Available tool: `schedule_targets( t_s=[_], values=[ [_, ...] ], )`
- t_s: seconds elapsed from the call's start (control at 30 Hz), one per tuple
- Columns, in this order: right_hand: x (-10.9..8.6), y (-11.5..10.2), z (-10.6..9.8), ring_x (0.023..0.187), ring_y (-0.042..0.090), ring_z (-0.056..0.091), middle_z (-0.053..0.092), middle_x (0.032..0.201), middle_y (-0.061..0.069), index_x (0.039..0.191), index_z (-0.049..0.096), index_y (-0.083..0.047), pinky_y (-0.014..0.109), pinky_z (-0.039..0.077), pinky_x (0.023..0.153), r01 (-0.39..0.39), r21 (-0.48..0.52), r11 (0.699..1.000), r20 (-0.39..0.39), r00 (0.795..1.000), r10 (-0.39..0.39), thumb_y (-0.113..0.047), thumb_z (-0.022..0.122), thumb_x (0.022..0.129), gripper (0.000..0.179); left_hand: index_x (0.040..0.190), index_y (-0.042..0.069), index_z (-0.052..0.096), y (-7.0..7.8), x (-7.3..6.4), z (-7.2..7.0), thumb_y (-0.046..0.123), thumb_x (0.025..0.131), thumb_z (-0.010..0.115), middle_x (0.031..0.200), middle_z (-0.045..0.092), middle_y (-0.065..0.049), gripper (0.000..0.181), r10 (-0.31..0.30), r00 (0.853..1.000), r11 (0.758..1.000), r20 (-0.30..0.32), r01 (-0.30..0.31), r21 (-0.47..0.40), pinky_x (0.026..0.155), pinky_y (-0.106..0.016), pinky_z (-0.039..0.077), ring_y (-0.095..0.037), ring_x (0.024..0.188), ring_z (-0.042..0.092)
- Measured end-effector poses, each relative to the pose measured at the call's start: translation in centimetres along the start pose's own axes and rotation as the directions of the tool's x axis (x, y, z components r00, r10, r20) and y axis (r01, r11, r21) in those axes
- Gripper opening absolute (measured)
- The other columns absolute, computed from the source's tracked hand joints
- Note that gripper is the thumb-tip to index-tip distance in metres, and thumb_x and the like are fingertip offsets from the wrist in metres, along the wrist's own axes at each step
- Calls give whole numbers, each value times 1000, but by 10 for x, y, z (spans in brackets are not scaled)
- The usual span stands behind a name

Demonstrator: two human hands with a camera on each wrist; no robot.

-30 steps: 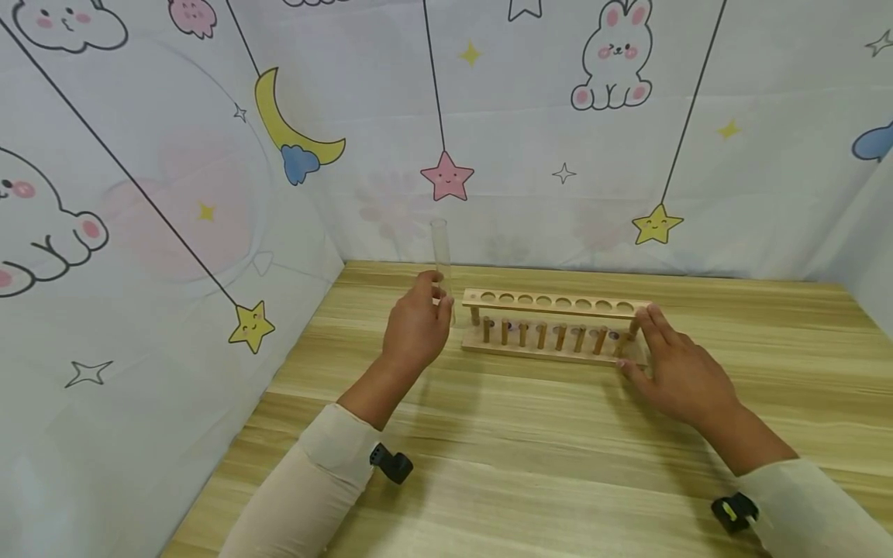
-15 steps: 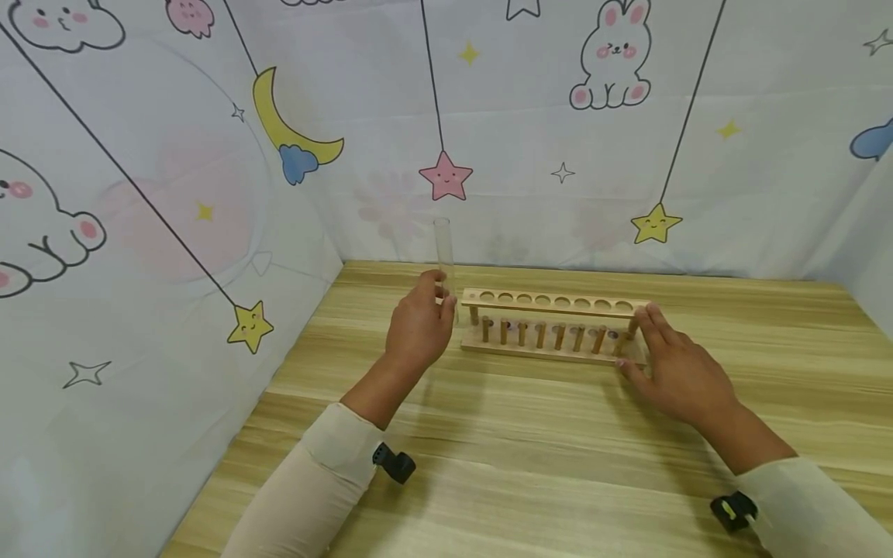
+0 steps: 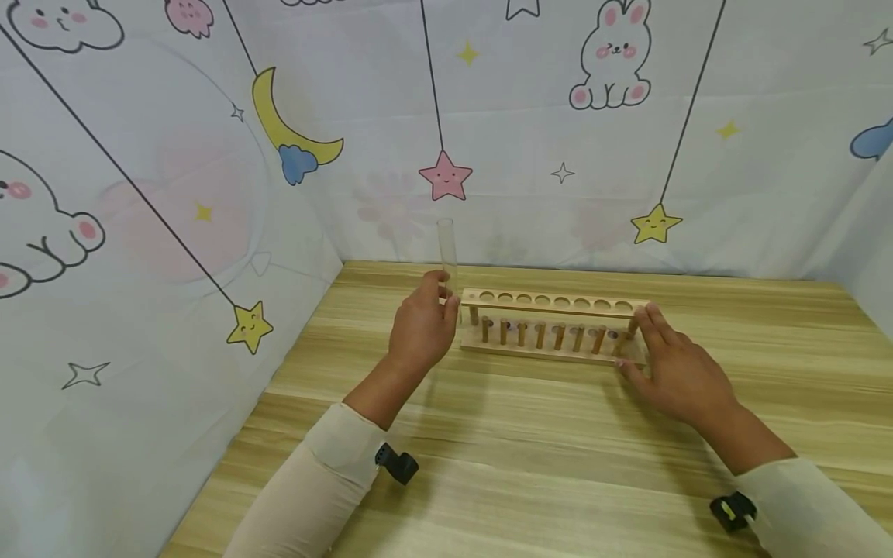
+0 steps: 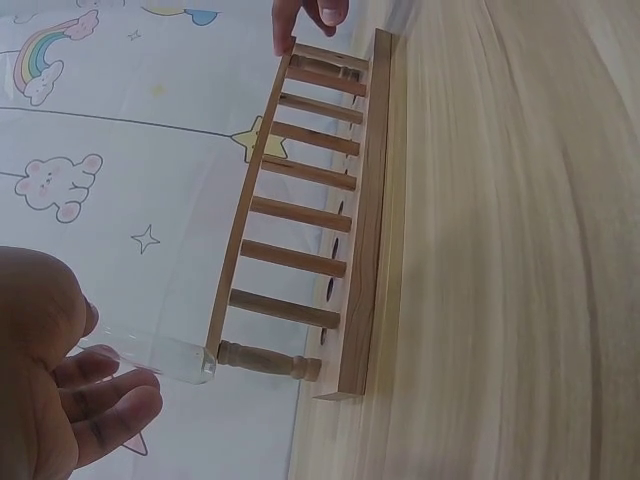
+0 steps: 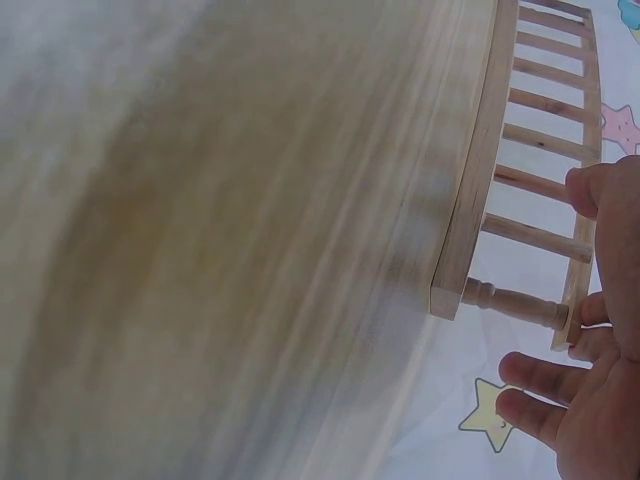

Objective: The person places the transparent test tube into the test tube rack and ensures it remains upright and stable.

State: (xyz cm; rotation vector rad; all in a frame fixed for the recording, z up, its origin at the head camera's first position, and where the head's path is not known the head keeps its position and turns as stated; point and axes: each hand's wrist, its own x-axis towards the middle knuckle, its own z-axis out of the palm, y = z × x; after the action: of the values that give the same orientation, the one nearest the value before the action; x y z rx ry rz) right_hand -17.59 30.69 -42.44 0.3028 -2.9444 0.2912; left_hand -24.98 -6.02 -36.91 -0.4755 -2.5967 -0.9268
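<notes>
My left hand (image 3: 423, 324) pinches a clear glass test tube (image 3: 448, 252), which stands nearly upright with a slight tilt at the left end of a wooden test tube rack (image 3: 558, 304). In the left wrist view the tube's lower end (image 4: 195, 362) is close to the corner of the rack's top bar; contact is unclear. A row of round holes runs along that bar, with several pegs below. At the rack's other end, my right hand (image 3: 682, 380) holds the corner, fingers by the top bar and thumb toward the front. The right wrist view shows its other fingers (image 5: 540, 380) spread loosely.
The rack stands on a wood-grain table (image 3: 530, 457), toward the back. Behind and to the left hangs a white cloth (image 3: 530, 139) printed with stars, a moon and animals. A small black camera (image 3: 398, 463) sits on the left wrist, and another (image 3: 732, 511) on the right.
My left hand and the test tube have shifted slightly to the right, closer to the rack's left end. The right hand and the rack stay in place.
</notes>
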Motion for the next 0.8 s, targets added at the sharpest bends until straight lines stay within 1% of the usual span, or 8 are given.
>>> schedule_targets(
  t_s=[0.17,0.33,0.8],
  values=[
    [0,0,-1,128,58,45,13,165,30,161,15,4,67,45,89,0,1,1000,0,1000,0,-49,54,105,86,139,4,49,4,1,0,18,107,59,116,71,-12,36,-7,1000,1000,5,7,-11,62,-39,56,-20,84,74],
    [-1,0,0,127,58,46,14,165,30,161,15,4,66,46,88,4,-2,1000,-9,1000,-4,-49,54,105,86,139,4,49,7,1,1,19,107,59,115,71,-12,37,-4,1000,1000,7,4,-3,61,-38,56,-20,83,73],
    [-1,0,0,129,59,44,12,165,29,162,13,3,67,45,89,1,2,1000,1,1000,-1,-50,52,105,87,139,4,48,10,2,6,19,107,59,115,71,-12,37,8,1000,1000,11,-8,-5,62,-39,56,-20,84,74]
  ],
)
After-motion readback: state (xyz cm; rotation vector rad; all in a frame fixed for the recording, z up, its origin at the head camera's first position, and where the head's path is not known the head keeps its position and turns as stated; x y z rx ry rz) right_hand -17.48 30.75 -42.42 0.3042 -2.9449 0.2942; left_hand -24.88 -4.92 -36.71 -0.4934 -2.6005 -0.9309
